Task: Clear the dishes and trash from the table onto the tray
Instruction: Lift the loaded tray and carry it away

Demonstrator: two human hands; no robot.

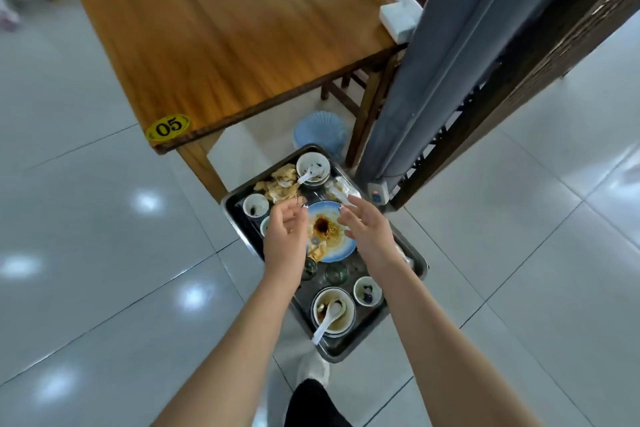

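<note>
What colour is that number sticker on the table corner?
The sticker is yellow with black digits, clear in the head view.

The left hand (284, 236) hides most of a small bowl (264, 225).

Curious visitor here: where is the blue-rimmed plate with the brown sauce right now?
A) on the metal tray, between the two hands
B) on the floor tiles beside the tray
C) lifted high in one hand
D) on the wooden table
A: the blue-rimmed plate lies on the metal tray among the bowls, with the left hand and the right hand at either side of it.
</note>
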